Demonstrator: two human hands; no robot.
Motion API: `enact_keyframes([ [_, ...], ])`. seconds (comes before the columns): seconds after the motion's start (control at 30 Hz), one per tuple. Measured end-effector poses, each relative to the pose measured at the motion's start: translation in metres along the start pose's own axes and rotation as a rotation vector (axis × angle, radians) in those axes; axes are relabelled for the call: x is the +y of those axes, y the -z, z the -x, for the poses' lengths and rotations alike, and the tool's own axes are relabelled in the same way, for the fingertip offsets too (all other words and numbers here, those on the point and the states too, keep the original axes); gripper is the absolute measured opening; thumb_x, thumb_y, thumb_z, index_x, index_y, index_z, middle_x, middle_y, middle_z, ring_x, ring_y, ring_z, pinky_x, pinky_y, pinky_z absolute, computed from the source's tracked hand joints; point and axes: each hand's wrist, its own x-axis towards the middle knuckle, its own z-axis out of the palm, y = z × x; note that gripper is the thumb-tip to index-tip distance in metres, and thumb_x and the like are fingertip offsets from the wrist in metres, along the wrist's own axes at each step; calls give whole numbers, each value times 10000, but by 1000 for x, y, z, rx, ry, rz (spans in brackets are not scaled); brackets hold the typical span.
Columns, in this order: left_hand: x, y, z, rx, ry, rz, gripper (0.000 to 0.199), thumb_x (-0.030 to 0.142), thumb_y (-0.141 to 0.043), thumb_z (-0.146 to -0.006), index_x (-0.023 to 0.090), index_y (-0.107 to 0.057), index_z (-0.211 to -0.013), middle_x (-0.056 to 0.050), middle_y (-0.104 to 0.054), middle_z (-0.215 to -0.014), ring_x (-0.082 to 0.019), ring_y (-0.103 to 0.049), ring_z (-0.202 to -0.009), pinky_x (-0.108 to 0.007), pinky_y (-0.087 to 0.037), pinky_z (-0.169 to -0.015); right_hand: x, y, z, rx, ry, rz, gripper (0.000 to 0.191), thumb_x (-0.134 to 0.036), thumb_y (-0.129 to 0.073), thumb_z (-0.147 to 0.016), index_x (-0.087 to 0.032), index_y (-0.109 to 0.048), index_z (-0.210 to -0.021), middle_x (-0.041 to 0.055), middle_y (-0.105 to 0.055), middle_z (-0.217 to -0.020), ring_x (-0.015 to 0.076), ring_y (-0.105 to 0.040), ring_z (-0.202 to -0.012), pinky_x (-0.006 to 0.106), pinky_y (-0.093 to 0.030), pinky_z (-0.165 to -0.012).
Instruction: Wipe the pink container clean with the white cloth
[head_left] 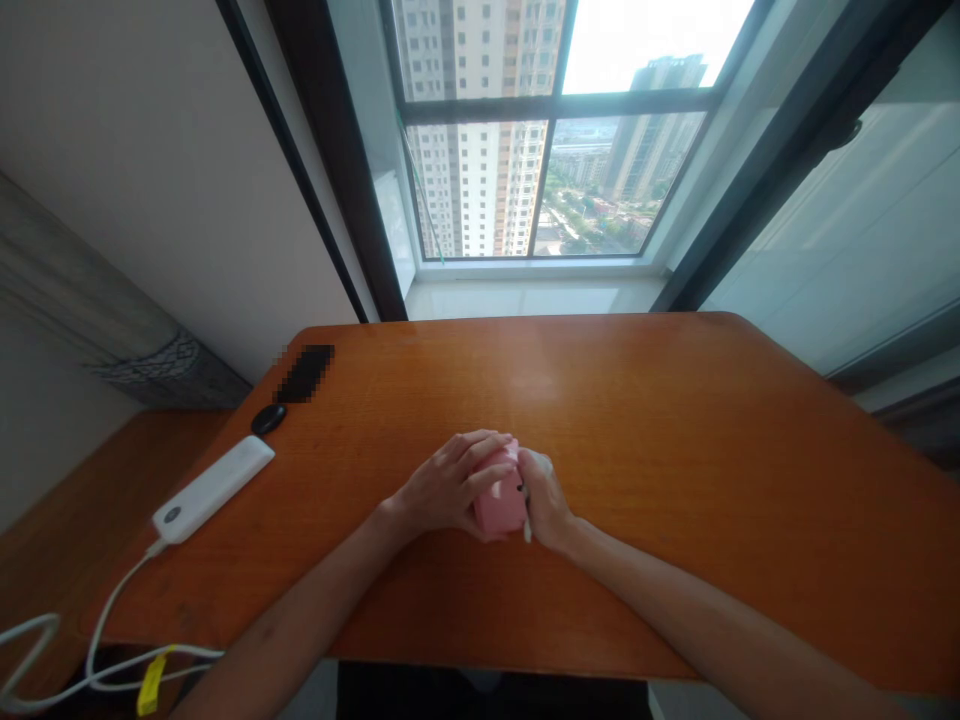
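A small glossy pink box-shaped object [501, 500] is held low over the near middle of the table. My left hand [456, 482] wraps round its left side and top, fingers curled across it. My right hand [549, 500] is closed against its right side, where a dark spot shows. A thin whitish part [527, 527] pokes out below the right fingers; I cannot tell whether it belongs to the pink object. The right fingertips are mostly hidden, so what they pinch is unclear.
The brown wooden table [712, 450] reaches to a window. At its left lie a white power strip [214, 490] with a white cable [105, 620] bearing a yellow tag [152, 685], a black oval object [268, 419] and a blurred-out dark rectangle [305, 373].
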Motion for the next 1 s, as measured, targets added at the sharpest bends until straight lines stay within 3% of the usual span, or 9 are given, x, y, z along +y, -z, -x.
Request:
enact_keyframes([
  [0.17,12,0,-5,48,223,299,1165,681,-970,-642,272,-410,-1578,-183,-643,-1443,-399,-689,-1270,-574,-619,-1075,5,2,7,-68,61,27,708,-818,-400,-1023,-236,-554,-650,0,-488,-587,169,-420,-589,326,-388,-572],
  [0.3,15,-3,-3,22,470,540,1096,723,-919,-659,249,-424,-1514,-153,-682,-1356,-344,-750,-1099,-505,-632,-981,-1,2,8,-104,58,29,718,-830,-416,-1013,-241,-504,-611,-24,-413,-534,144,-371,-528,313,-341,-531],
  [0.37,14,-5,0,5,521,587,1108,762,-896,-682,248,-408,-1533,-151,-683,-1367,-342,-752,-1102,-504,-629,-987,-5,2,6,-96,42,13,729,-849,-421,-1001,-245,-480,-598,-24,-405,-527,140,-356,-526,307,-329,-518],
  [0.47,11,-7,2,39,442,533,1145,768,-873,-749,260,-337,-1625,-208,-582,-1550,-410,-679,-1338,-584,-579,-1128,-8,1,4,-73,21,6,740,-876,-421,-981,-249,-464,-590,-22,-405,-533,139,-339,-532,302,-318,-508],
  [0.57,6,-5,3,85,213,335,1155,729,-880,-788,319,-285,-1689,-224,-441,-1702,-459,-517,-1550,-668,-486,-1240,-8,0,4,-40,30,31,744,-865,-409,-990,-245,-473,-582,-22,-400,-539,143,-347,-548,304,-324,-529],
  [0.67,3,0,5,90,-9,126,1072,696,-866,-821,376,-321,-1688,-189,-477,-1705,-454,-535,-1550,-710,-448,-1269,-8,0,3,-31,32,22,735,-849,-398,-998,-242,-494,-594,-17,-414,-555,157,-379,-577,310,-348,-550],
  [0.73,2,1,9,55,-92,57,903,659,-825,-873,378,-431,-1635,-154,-564,-1652,-431,-596,-1508,-727,-424,-1294,-8,-1,2,-36,20,-1,726,-848,-397,-993,-243,-504,-606,-14,-425,-573,163,-391,-589,313,-365,-552],
  [0.87,4,0,17,-157,-47,58,563,639,-782,-930,405,-649,-1424,-57,-737,-1454,-352,-722,-1365,-733,-403,-1330,-7,0,0,-51,-18,-36,698,-825,-425,-991,-248,-479,-602,-17,-409,-593,163,-389,-595,312,-364,-545],
  [1.0,3,2,14,-252,-58,51,521,629,-835,-927,465,-660,-1390,-6,-754,-1413,-305,-738,-1329,-742,-348,-1365,-3,0,-1,-63,-55,-86,689,-800,-438,-1011,-242,-483,-610,-16,-433,-601,162,-396,-595,314,-381,-565],
])
